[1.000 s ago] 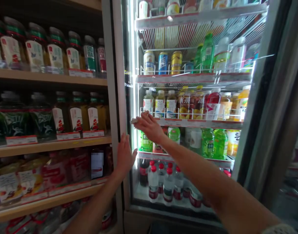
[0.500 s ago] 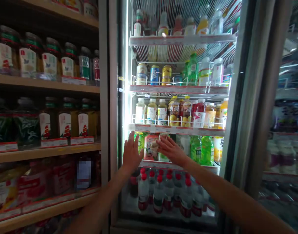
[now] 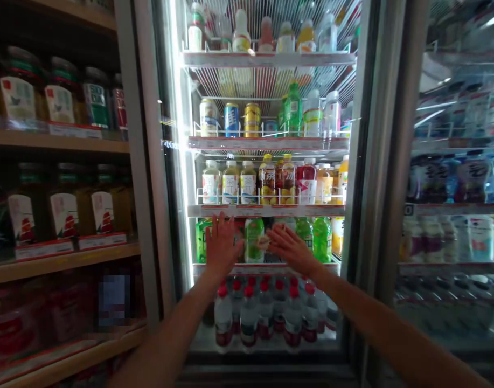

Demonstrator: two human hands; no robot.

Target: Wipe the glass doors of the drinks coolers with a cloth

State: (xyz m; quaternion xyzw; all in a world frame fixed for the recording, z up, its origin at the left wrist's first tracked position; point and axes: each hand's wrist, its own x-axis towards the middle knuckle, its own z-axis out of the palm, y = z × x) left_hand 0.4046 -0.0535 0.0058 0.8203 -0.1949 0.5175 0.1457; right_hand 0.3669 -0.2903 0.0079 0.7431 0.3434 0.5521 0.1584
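Note:
My left hand (image 3: 222, 248) is raised in front of the lower shelf of a lit drinks fridge, its fingers spread and nothing in it. At nearly the same height, my right hand (image 3: 295, 252) reaches in from the right with its fingers stretched forward. A pale crumpled cloth (image 3: 264, 242) shows at the right fingertips, mostly hidden under the hand. Between the hands stands a green-labelled bottle (image 3: 254, 231) on the lower shelf. Green drink bottles (image 3: 321, 237) stand beyond my right hand. Whether either hand touches the fridge glass, I cannot tell.
Red-capped bottles (image 3: 249, 318) crowd the fridge floor below. Bottled teas (image 3: 230, 183) and cans (image 3: 252, 119) line the shelves above. A wooden rack (image 3: 69, 256) with large bottles flanks the left. Another glass-fronted fridge (image 3: 452, 210) is on the right, past a metal frame.
My view has shifted right, so the fridge sits further left in the picture. Relative to the shelves, both hands have moved right. The pale cloth has moved along with my right hand.

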